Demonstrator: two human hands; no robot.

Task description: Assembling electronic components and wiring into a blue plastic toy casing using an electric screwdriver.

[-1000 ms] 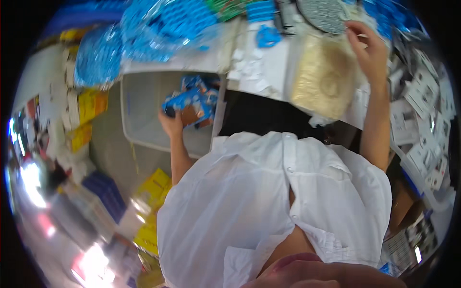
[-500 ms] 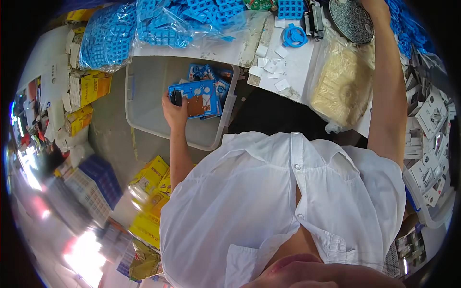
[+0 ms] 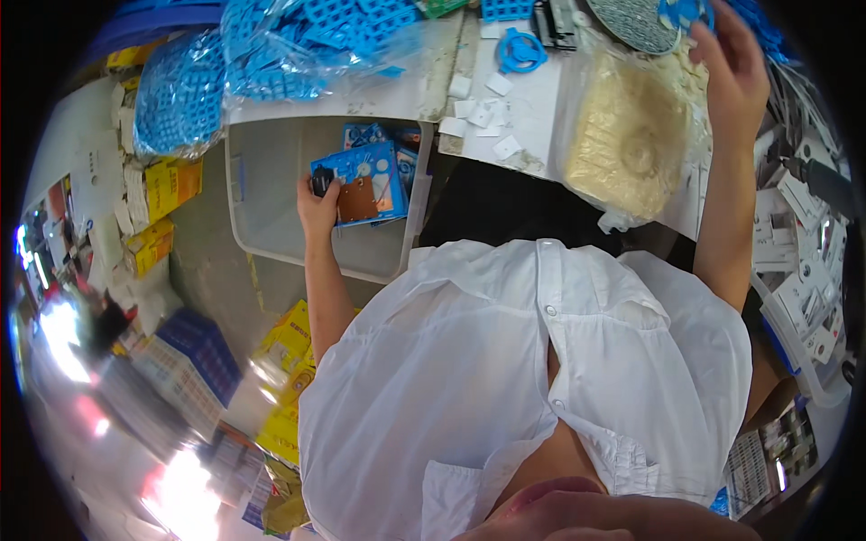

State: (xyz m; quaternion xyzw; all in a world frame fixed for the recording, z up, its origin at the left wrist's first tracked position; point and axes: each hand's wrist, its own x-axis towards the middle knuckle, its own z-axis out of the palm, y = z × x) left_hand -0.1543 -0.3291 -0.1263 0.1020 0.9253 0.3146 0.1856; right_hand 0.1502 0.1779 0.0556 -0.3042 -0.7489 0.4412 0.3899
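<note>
At the left, over the clear plastic bin, my left hand is closed on a flat blue panel with a brown patch, white discs and a black block by my thumb. Under it in the bin lie more blue panels, partly hidden. My right hand is raised at the upper right, its fingertips on a blue ring-shaped plastic part. Just beside that part is a round speckled disc. A similar blue ring part lies on the white table.
Bags of blue grid pieces sit on the table's far left. Small white squares and a plastic-wrapped cream block lie on the table. A dark cylindrical tool is at the right, above a bin of white plates. Yellow boxes stand left.
My right hand has come back toward me from the upper edge, and a blue ring part now shows at its fingertips. My left hand still holds the panel over the bin. The view has shifted slightly.
</note>
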